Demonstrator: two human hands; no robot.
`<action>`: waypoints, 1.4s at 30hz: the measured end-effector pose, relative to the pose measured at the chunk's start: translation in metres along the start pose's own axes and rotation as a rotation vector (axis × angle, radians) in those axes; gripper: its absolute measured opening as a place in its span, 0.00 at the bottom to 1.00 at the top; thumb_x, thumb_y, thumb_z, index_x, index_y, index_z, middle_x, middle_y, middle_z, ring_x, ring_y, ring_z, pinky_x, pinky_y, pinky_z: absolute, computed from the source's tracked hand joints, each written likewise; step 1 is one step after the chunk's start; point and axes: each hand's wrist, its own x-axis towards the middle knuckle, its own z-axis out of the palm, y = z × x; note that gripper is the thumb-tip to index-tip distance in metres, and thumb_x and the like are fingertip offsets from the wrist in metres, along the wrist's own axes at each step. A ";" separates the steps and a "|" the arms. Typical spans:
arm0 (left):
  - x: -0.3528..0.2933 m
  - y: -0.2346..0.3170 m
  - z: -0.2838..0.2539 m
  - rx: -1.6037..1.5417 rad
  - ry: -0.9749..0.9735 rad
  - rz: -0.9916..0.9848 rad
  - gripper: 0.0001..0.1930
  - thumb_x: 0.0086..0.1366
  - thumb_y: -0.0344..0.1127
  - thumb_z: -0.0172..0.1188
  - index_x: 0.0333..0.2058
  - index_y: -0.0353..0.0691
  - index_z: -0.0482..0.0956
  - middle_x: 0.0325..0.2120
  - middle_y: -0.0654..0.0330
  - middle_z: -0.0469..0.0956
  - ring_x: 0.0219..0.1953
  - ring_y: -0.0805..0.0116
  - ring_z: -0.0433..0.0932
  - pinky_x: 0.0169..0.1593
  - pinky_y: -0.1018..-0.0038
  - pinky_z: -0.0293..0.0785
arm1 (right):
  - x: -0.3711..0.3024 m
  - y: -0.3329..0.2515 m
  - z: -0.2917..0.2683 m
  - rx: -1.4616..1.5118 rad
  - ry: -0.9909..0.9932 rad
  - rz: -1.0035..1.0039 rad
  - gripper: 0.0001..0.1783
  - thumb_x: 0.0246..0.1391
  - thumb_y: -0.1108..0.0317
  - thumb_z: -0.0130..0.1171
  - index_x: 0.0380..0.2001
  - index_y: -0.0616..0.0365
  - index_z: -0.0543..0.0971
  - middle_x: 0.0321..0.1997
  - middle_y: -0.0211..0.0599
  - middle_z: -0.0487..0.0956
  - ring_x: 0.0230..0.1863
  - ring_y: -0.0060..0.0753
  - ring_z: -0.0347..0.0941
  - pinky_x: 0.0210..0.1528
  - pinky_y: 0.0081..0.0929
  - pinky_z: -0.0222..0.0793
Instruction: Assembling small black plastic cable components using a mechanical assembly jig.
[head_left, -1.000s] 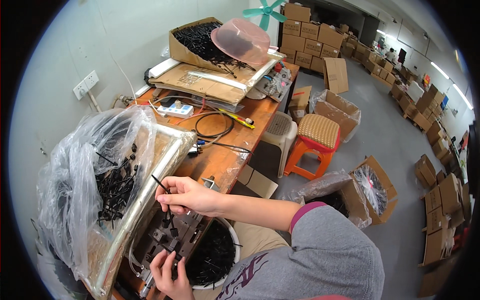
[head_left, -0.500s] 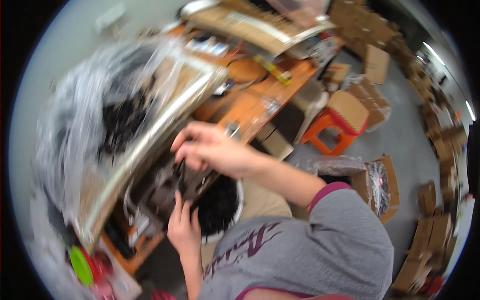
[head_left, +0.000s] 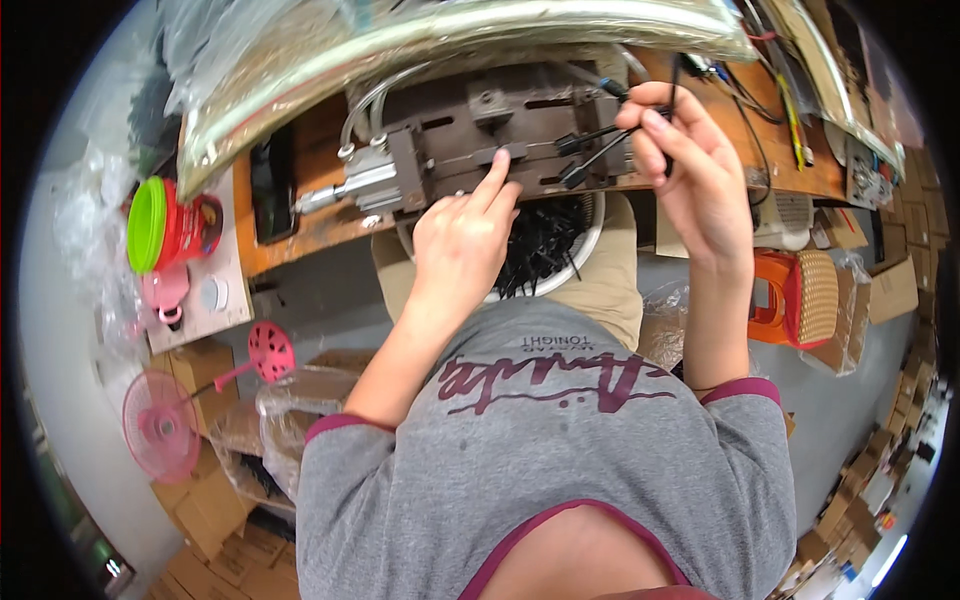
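Note:
In front of me on the bench lies a dark metal jig (head_left: 440,95) with a silver air cylinder (head_left: 370,183) at its left end. My left hand (head_left: 460,240) reaches over its near edge, index finger stretched out onto a small dark block (head_left: 510,155) in the middle, the other fingers bent. Whether a thin part lies under that fingertip is hidden. Raised over the jig's right end, my right hand (head_left: 695,165) pinches several thin black rods with blocky ends (head_left: 600,160). Below, between my legs, a white tub (head_left: 598,215) holds a heap of similar black pieces (head_left: 545,245).
A plastic-wrapped, pale-edged panel (head_left: 450,45) overhangs the jig's far side. A black phone-like slab (head_left: 273,190) lies left on the orange-brown bench, beyond it a green-and-red container (head_left: 160,225). A pink fan (head_left: 163,425) stands lower left, an orange stool (head_left: 775,297) at right.
My view has swung round to face the bench squarely. My hands, close together before, are now apart: the left on the jig's middle block, the right off to the right with the black rods.

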 end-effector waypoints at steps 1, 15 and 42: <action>0.003 -0.002 0.000 -0.014 0.016 0.010 0.12 0.50 0.32 0.70 0.35 0.41 0.82 0.51 0.61 0.80 0.26 0.63 0.81 0.32 0.70 0.76 | 0.001 0.001 0.001 0.000 0.009 0.002 0.12 0.64 0.72 0.53 0.49 0.64 0.72 0.41 0.38 0.79 0.30 0.15 0.66 0.32 0.14 0.62; 0.005 -0.004 -0.002 -0.025 -0.053 -0.026 0.12 0.50 0.33 0.71 0.35 0.43 0.83 0.50 0.61 0.81 0.23 0.61 0.81 0.30 0.72 0.77 | 0.009 0.013 0.001 0.041 0.015 0.027 0.11 0.64 0.72 0.54 0.47 0.63 0.71 0.40 0.42 0.79 0.27 0.15 0.65 0.28 0.14 0.60; -0.001 0.010 -0.037 -0.532 0.184 0.164 0.16 0.48 0.24 0.71 0.39 0.36 0.84 0.34 0.57 0.80 0.33 0.64 0.81 0.33 0.73 0.77 | 0.020 0.037 0.022 -0.156 0.009 0.072 0.14 0.68 0.68 0.49 0.53 0.63 0.71 0.39 0.38 0.80 0.26 0.13 0.64 0.27 0.13 0.58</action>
